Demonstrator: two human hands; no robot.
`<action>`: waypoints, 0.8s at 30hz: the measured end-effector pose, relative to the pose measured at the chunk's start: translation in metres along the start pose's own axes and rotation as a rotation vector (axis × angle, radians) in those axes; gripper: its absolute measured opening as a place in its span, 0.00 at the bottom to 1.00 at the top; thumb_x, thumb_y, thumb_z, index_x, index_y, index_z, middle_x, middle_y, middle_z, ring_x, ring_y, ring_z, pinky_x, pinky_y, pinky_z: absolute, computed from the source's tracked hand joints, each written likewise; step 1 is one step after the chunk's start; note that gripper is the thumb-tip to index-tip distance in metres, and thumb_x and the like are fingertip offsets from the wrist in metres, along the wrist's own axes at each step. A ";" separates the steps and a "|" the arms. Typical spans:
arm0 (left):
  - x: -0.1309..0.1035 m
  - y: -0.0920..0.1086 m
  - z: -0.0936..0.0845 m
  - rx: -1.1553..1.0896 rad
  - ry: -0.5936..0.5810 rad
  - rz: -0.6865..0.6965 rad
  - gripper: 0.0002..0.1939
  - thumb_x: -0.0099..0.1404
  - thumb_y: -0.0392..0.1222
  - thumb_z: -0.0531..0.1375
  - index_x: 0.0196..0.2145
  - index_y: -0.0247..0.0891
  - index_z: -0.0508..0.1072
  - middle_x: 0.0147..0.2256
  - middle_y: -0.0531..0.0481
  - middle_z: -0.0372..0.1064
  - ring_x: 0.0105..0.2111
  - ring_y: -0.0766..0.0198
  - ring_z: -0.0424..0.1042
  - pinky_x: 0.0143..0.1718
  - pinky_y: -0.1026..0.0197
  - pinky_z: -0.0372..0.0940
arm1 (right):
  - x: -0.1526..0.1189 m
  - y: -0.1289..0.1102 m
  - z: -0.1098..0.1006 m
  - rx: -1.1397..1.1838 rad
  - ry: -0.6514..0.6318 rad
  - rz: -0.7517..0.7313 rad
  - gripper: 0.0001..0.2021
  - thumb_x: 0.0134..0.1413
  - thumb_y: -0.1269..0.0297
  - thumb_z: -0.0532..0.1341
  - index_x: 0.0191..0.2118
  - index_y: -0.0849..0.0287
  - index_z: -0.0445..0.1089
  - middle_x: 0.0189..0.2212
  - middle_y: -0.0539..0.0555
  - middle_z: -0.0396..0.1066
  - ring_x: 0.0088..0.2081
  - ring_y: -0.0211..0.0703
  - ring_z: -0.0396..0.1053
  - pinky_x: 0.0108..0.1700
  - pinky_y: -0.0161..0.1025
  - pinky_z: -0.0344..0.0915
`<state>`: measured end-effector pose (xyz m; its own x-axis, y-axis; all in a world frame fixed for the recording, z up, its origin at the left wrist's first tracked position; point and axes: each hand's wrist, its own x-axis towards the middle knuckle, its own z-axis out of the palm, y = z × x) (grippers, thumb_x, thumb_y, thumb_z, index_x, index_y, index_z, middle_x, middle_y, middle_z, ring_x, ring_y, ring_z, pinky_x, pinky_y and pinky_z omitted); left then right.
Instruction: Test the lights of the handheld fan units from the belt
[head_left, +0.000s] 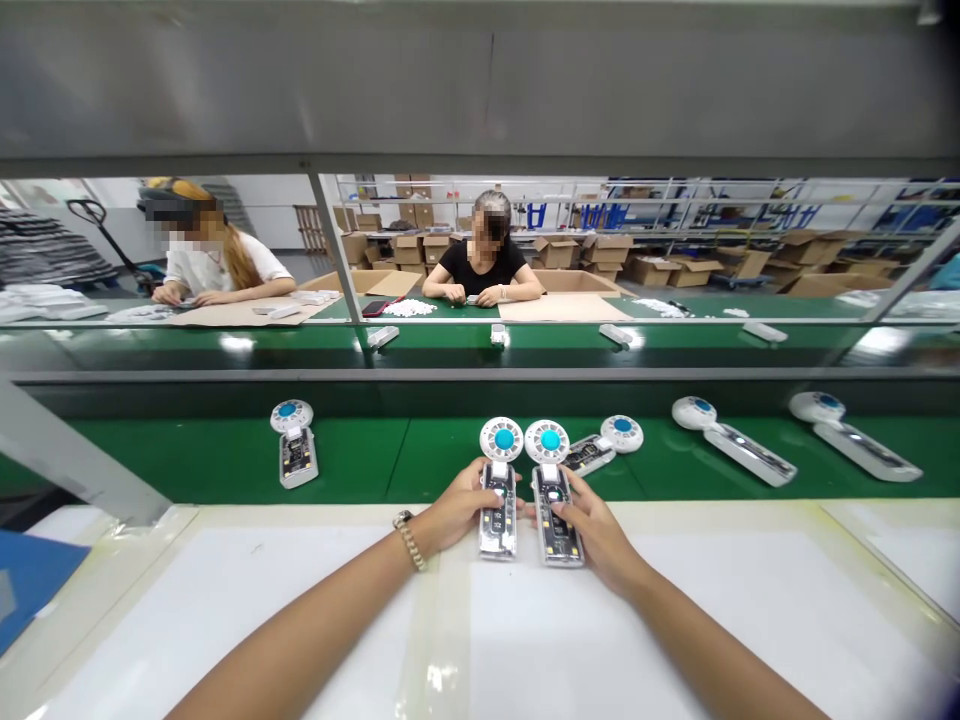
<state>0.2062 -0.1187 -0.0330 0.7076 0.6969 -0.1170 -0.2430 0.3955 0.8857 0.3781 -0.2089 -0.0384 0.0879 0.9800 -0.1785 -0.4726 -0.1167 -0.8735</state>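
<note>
My left hand (459, 508) is closed around a small white handheld fan (498, 540), its thumb on the front of the handle. In my right hand (600, 530) is a second such fan (562, 548), with the thumb pressed on its front too. Both have a round vented head with a blue centre and a handle whose dark circuit board shows. They stand side by side, heads away from me, over the near edge of the green belt (420, 470). Just behind the right one lies another fan (621, 434), partly hidden.
More fans lie on the belt, one on the left (298, 458) and two on the right. A white worktop (300, 600) is under my arms. A metal post (82, 450) rises at left. Across the line, two people sit working beside small white parts (409, 308).
</note>
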 end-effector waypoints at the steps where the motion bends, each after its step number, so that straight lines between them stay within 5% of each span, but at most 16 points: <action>1: 0.000 0.000 0.000 0.012 -0.001 0.003 0.24 0.47 0.27 0.62 0.43 0.36 0.61 0.44 0.41 0.66 0.36 0.54 0.73 0.39 0.50 0.65 | 0.000 0.000 0.000 -0.010 0.009 -0.002 0.37 0.41 0.63 0.67 0.57 0.54 0.50 0.36 0.52 0.73 0.36 0.48 0.72 0.39 0.43 0.66; 9: -0.003 0.002 -0.002 0.065 -0.066 0.010 0.25 0.49 0.32 0.65 0.44 0.37 0.62 0.49 0.38 0.62 0.39 0.52 0.72 0.41 0.50 0.65 | 0.005 0.004 -0.004 0.012 -0.063 -0.067 0.34 0.42 0.65 0.67 0.56 0.53 0.53 0.49 0.57 0.66 0.48 0.53 0.66 0.49 0.49 0.62; 16: -0.005 0.006 0.001 0.053 -0.008 0.009 0.26 0.49 0.32 0.66 0.44 0.37 0.61 0.41 0.43 0.67 0.39 0.54 0.71 0.39 0.52 0.66 | 0.007 0.007 -0.005 -0.054 -0.135 -0.097 0.34 0.46 0.62 0.65 0.57 0.53 0.50 0.52 0.59 0.64 0.50 0.55 0.65 0.53 0.54 0.57; 20: -0.007 0.008 0.006 0.046 -0.052 0.006 0.28 0.50 0.31 0.66 0.47 0.37 0.60 0.44 0.40 0.67 0.41 0.52 0.71 0.42 0.50 0.65 | 0.006 0.005 -0.005 -0.073 -0.128 -0.134 0.33 0.45 0.60 0.65 0.57 0.53 0.51 0.54 0.59 0.61 0.56 0.56 0.57 0.54 0.53 0.56; 24: -0.007 0.007 0.010 0.041 -0.075 0.023 0.29 0.49 0.31 0.66 0.48 0.38 0.60 0.49 0.38 0.63 0.42 0.51 0.70 0.42 0.49 0.64 | 0.007 0.005 -0.007 -0.095 -0.126 -0.144 0.32 0.46 0.60 0.65 0.56 0.52 0.53 0.53 0.59 0.63 0.54 0.55 0.59 0.53 0.53 0.57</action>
<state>0.2061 -0.1262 -0.0215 0.7501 0.6582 -0.0644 -0.2332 0.3543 0.9056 0.3825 -0.2042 -0.0474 0.0356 0.9994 0.0042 -0.3772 0.0174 -0.9259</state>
